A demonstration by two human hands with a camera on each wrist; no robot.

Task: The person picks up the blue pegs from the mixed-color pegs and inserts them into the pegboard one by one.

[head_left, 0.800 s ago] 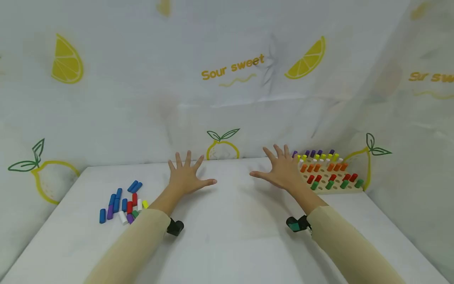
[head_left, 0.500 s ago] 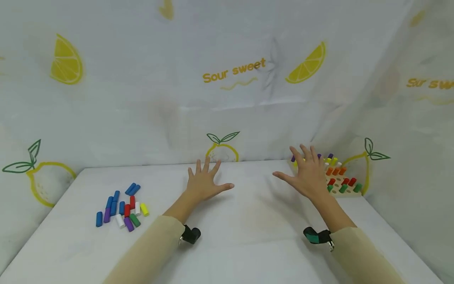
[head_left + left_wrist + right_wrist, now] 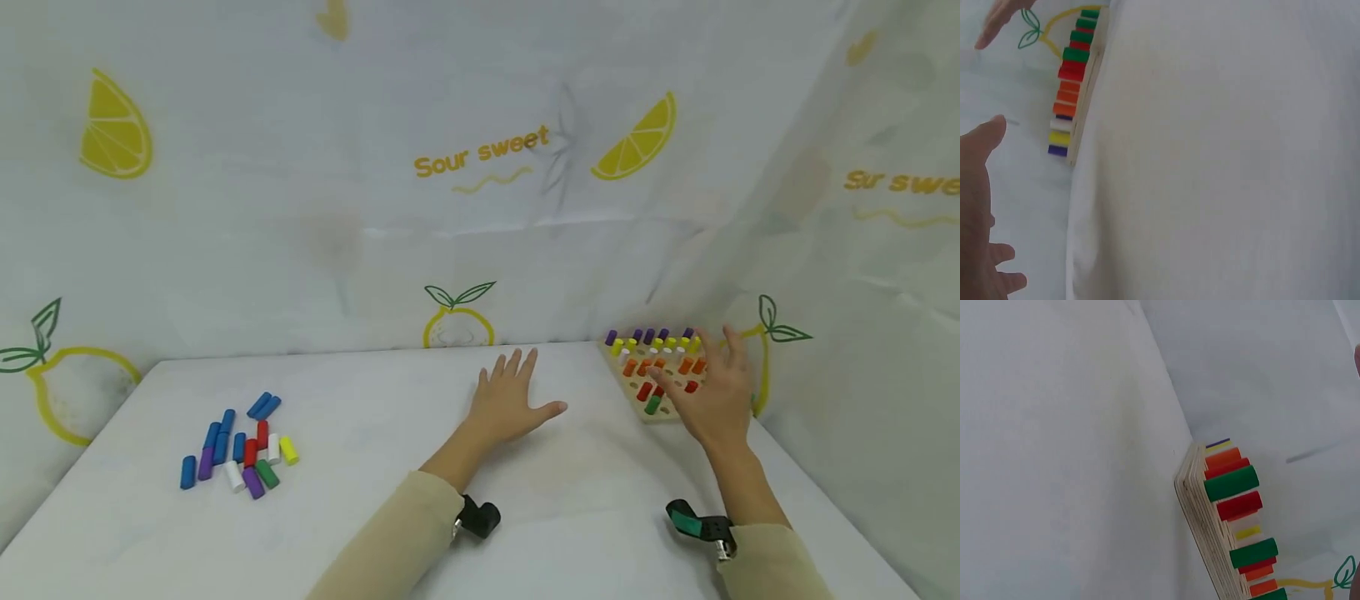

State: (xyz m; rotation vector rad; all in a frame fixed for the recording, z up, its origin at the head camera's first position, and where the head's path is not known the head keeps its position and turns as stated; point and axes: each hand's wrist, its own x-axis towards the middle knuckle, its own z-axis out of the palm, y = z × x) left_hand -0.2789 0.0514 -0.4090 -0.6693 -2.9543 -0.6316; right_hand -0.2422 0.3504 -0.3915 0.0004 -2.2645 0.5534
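Right hand [image 3: 716,402]: grip loosely spread, empty, partly hiding a pale wooden pegboard [image 3: 666,412], far right, whose holes seemingly keep coloured cylindrical pegs [image 3: 653,404] standing. Left hand [image 3: 506,406]: grip wide, empty. Far left, loose coloured cylinders [image 3: 250,452] lie flat (nothing props them) on the white bench [image 3: 360,442].

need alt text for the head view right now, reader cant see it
A person's right hand partly hides a wooden pegboard holding colored pegs, while the left hand is spread near the middle of a white table. Loose pegs lie at the left. Behind is a white backdrop printed with lemons and "Sour sweet".
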